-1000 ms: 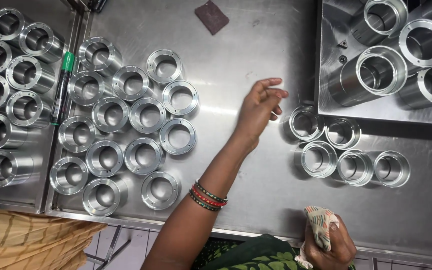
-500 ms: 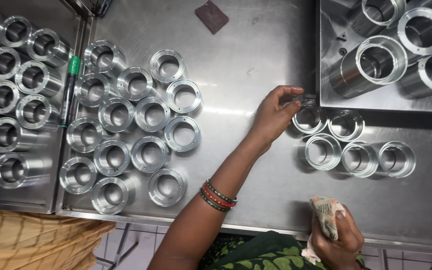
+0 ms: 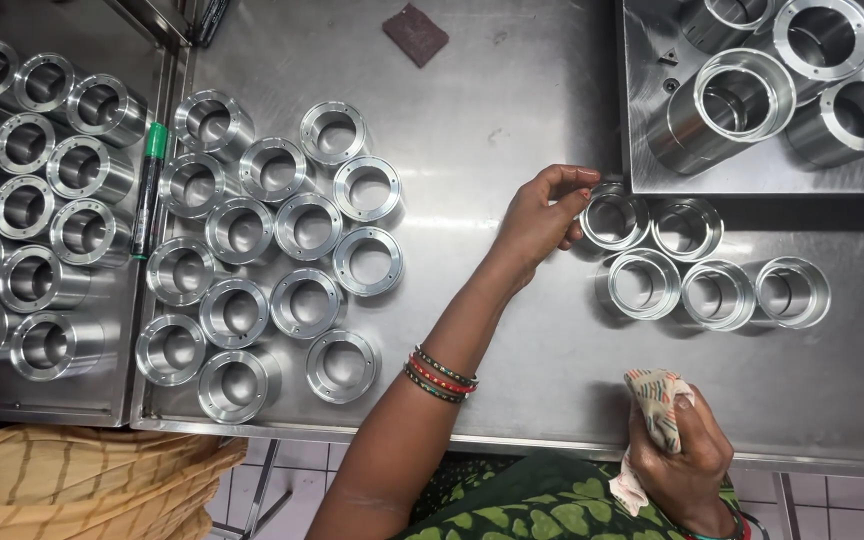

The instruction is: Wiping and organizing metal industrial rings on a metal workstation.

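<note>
Overall, a steel table (image 3: pixel 512 110) fills the view. On its upper right stands a raised steel tray (image 3: pixel 752 175) with big metal cylinders (image 3: pixel 727 105). At the left side, many metal rings (image 3: pixel 282 250) sit close together in a group, and beside them lies a green marker (image 3: pixel 147 190). Five more rings form a small cluster (image 3: pixel 717 290) near the middle right. The left hand (image 3: pixel 542 220) reaches across the table, and its fingertips (image 3: pixel 577 182) pinch the rim of one ring (image 3: pixel 614 215) at the top left of this cluster, just beside the tray edge. The right hand (image 3: pixel 682 455) stays near the body, closed around a folded patterned cloth (image 3: pixel 657 400). A small dark red pad (image 3: pixel 415 33) lies far up.
</note>
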